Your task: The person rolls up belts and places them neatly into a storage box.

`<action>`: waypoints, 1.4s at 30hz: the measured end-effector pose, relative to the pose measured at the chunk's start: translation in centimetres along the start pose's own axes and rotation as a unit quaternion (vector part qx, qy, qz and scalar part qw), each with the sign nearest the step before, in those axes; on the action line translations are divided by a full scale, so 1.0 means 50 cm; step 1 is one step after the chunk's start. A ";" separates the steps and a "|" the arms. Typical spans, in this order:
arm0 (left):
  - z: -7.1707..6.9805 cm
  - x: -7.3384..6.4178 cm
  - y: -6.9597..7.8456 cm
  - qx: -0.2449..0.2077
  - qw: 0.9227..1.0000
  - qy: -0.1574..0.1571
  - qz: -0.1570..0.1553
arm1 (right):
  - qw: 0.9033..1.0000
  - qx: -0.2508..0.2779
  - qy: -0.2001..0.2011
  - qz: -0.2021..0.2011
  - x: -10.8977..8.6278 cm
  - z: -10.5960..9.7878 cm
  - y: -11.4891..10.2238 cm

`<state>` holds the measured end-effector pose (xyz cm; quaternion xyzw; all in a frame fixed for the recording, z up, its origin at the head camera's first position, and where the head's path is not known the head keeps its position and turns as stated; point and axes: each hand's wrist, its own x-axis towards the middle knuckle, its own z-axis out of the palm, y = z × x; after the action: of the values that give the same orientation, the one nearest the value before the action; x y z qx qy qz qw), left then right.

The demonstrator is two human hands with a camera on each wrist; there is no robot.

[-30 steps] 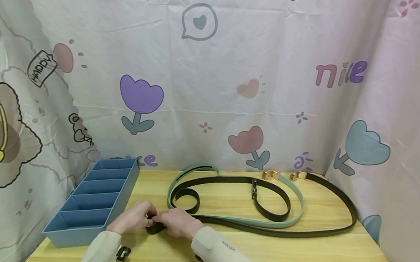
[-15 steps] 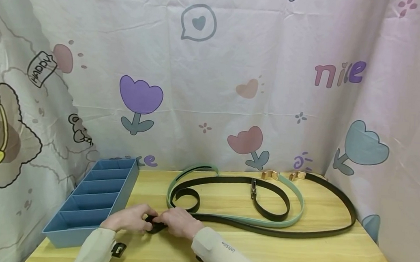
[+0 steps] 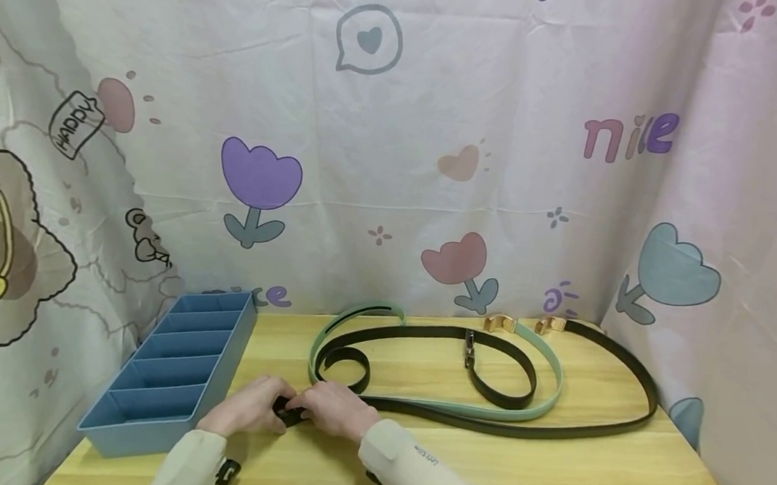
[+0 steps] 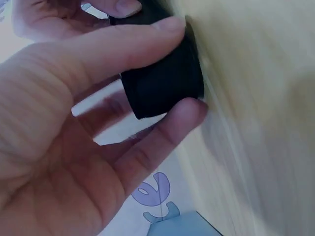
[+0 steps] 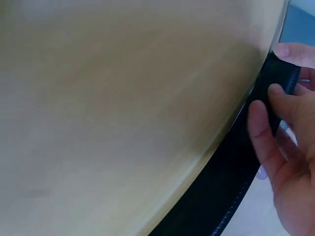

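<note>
Both hands work at the rolled end of a black belt [image 3: 551,434] with a gold buckle [image 3: 555,325]. My left hand [image 3: 251,406] pinches the small coil between thumb and fingers; in the left wrist view the coil [image 4: 165,91] stands on edge close to the table. From the other side, my right hand [image 3: 332,410] holds the strap where it enters the roll. The right wrist view shows its fingertips on the stitched strap [image 5: 211,191]. Beyond the right hand, the belt runs along the table and curves back to its buckle.
A light green belt [image 3: 559,382] and a second black belt [image 3: 409,332] with a dark metal buckle [image 3: 470,350] lie looped behind the hands. A blue compartment box [image 3: 216,381] stands left on the wooden table [image 3: 514,477]. A printed curtain [image 3: 368,151] hangs behind.
My left hand shifted slightly left, then came back right against the coil. The right hand stays almost in place, and the other belts have not moved.
</note>
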<state>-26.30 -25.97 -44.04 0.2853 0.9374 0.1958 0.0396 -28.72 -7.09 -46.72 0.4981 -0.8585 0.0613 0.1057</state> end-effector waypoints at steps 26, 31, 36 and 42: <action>0.033 0.014 0.036 0.000 0.998 0.046 -0.051 | 0.998 -0.037 0.015 -0.040 -0.013 -0.008 -0.010; 0.035 0.018 0.035 0.009 0.998 0.049 -0.026 | 0.999 -0.022 -0.025 -0.034 -0.017 -0.017 -0.004; 0.027 0.020 0.034 -0.001 1.000 0.012 0.002 | 0.998 -0.035 -0.054 -0.028 -0.026 -0.032 0.004; 0.024 0.017 0.036 -0.015 1.000 -0.004 -0.014 | 0.999 -0.023 -0.025 -0.041 -0.029 -0.022 -0.002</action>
<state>-25.84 -23.74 -44.42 0.2719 0.9383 0.2077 0.0502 -27.83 -5.70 -46.00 0.5314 -0.8410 0.0242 0.0981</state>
